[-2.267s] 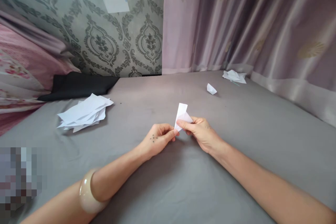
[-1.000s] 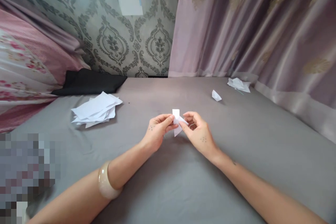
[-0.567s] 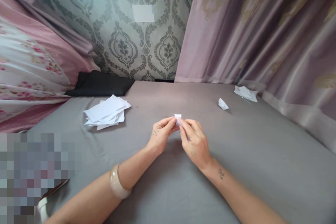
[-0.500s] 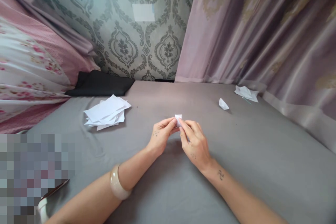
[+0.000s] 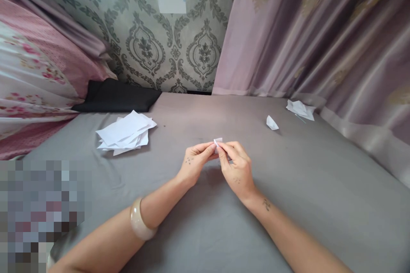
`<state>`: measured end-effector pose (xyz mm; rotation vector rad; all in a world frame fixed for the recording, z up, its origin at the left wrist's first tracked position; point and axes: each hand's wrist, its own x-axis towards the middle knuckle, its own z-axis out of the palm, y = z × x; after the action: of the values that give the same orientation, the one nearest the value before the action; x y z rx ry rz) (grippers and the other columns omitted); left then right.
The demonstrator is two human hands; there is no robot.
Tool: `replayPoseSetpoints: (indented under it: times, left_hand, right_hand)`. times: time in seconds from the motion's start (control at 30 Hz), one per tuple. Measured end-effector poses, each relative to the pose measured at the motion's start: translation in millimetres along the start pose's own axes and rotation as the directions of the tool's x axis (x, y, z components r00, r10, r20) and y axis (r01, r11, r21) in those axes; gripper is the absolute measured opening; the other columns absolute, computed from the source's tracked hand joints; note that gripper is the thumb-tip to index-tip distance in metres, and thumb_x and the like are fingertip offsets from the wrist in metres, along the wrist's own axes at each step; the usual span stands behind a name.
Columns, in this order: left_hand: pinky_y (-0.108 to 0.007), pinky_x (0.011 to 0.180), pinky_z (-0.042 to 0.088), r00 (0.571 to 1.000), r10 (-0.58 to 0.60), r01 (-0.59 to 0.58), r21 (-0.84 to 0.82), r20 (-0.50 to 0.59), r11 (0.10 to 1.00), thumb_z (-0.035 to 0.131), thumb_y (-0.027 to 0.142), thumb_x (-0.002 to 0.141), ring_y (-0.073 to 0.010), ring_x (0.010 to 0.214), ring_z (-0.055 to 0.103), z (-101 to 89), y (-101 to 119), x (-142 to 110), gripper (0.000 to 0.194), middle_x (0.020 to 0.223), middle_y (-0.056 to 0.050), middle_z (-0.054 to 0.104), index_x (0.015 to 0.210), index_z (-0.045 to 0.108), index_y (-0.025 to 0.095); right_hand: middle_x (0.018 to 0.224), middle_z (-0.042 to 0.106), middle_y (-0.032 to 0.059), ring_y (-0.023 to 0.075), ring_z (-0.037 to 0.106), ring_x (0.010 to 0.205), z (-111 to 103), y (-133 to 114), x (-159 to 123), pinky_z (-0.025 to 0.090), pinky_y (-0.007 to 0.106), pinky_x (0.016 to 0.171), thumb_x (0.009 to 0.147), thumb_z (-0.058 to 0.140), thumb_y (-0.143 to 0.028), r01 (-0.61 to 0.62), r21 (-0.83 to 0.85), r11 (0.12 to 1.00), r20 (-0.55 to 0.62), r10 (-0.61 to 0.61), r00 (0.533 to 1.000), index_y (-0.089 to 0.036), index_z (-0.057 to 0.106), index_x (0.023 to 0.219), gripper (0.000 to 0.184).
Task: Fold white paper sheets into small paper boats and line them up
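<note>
- A small folded white paper (image 5: 219,140) is held a little below the centre of the frame, largely covered by fingers.
- Its left side is pinched by the left hand (image 5: 194,162), with the fingers drawn in narrow and the thumb laid on top.
- Its right side is gripped by the right hand (image 5: 237,170), with thumb and forefinger closed narrowly on it; the fingertips of both hands are brought close together.
- A pale bangle (image 5: 140,222) is worn on the left forearm, at the lower left.
- A loose stack of white paper (image 5: 124,130) is spread on the grey cloth (image 5: 304,187), left of centre.
- A separate folded piece (image 5: 272,123) is placed right of centre.
- More white papers (image 5: 299,108) are heaped at the right, beside a thin stick (image 5: 300,118).
- Black fabric (image 5: 118,96) is laid at the upper left, behind the stack.
</note>
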<state>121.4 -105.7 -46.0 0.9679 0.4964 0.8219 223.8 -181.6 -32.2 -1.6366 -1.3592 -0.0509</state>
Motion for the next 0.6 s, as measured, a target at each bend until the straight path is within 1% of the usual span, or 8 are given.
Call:
replayPoseSetpoints:
  times: [0.1,0.2,0.27,0.37,0.43,0.47,0.53,0.6]
  left_hand:
    - [-0.037,0.089,0.053,1.000,-0.006,0.006,0.012,0.003,1.000,0.071,0.030,0.077,-0.0195,0.087,0.068,-0.2,-0.1,-0.5,0.022,0.091,-0.007,0.074,0.094,0.075,0.017]
    - [-0.037,0.086,0.055,1.000,-0.009,0.010,0.027,-0.020,1.000,0.073,0.032,0.074,-0.0193,0.085,0.067,0.0,0.3,-0.2,0.022,0.091,-0.007,0.074,0.091,0.076,0.017]
    - [-0.036,0.084,0.055,0.999,-0.014,0.016,0.041,-0.031,0.999,0.074,0.033,0.072,-0.0193,0.086,0.067,0.4,1.2,0.1,0.024,0.093,-0.007,0.074,0.091,0.076,0.018]
    - [-0.036,0.079,0.056,0.999,-0.029,0.031,0.047,-0.033,0.998,0.075,0.035,0.071,-0.0194,0.085,0.065,0.7,3.2,0.0,0.026,0.092,-0.007,0.073,0.090,0.076,0.017]
    - [-0.034,0.074,0.055,0.999,-0.031,0.034,0.070,-0.032,0.997,0.074,0.036,0.072,-0.0192,0.083,0.064,0.5,5.4,-0.4,0.025,0.089,-0.006,0.072,0.088,0.076,0.018]
    - [-0.031,0.070,0.054,0.999,-0.018,0.021,0.101,-0.033,0.995,0.073,0.037,0.072,-0.0186,0.083,0.063,0.4,6.7,-0.6,0.024,0.089,-0.006,0.071,0.087,0.076,0.018]
    - [-0.024,0.063,0.049,0.997,0.048,-0.038,0.186,-0.053,0.982,0.073,0.035,0.072,-0.0159,0.081,0.060,0.2,9.6,-0.8,0.020,0.091,-0.006,0.069,0.082,0.076,0.018]
    - [-0.021,0.060,0.043,0.992,0.102,-0.082,0.233,-0.074,0.969,0.074,0.033,0.072,-0.0122,0.076,0.056,0.3,12.0,-0.4,0.016,0.088,-0.004,0.067,0.078,0.076,0.018]
  right_hand:
    - [0.086,0.062,0.0049,0.0160,0.059,0.078,-2.6,-2.7,4.6,0.048,0.029,0.073,0.091,0.050,-0.029,-0.083,0.083,0.993,0.021,0.081,0.996,-0.024,0.071,0.093,0.022]
    - [0.084,0.063,0.0043,0.0151,0.058,0.073,-4.6,-0.4,8.5,0.047,0.028,0.067,0.089,0.051,-0.031,-0.176,0.178,0.968,0.081,0.164,0.983,-0.022,0.071,0.088,0.022]
    - [0.084,0.064,0.0042,0.0151,0.059,0.073,-5.0,2.8,10.3,0.046,0.027,0.066,0.088,0.053,-0.032,-0.236,0.222,0.946,0.130,0.212,0.969,-0.021,0.071,0.087,0.022]
    - [0.080,0.063,0.0036,0.0149,0.058,0.070,-4.5,6.3,11.8,0.045,0.027,0.064,0.086,0.055,-0.033,-0.269,0.236,0.934,0.168,0.233,0.958,-0.020,0.071,0.084,0.021]
    - [0.077,0.063,0.0029,0.0144,0.057,0.068,-4.4,6.5,12.2,0.045,0.027,0.063,0.084,0.057,-0.033,-0.275,0.238,0.931,0.178,0.237,0.955,-0.019,0.071,0.082,0.021]
    - [0.075,0.063,0.0028,0.0143,0.057,0.067,-4.5,6.1,12.4,0.044,0.027,0.062,0.084,0.057,-0.034,-0.282,0.242,0.928,0.182,0.242,0.953,-0.019,0.071,0.080,0.021]
    - [0.073,0.063,0.0027,0.0142,0.057,0.066,-5.1,5.1,12.9,0.044,0.027,0.062,0.082,0.059,-0.035,-0.319,0.261,0.911,0.204,0.271,0.941,-0.019,0.070,0.075,0.021]
    - [0.070,0.063,0.0023,0.0142,0.057,0.064,-5.8,4.8,14.0,0.045,0.027,0.061,0.080,0.061,-0.038,-0.389,0.298,0.872,0.243,0.325,0.914,-0.018,0.067,0.071,0.023]
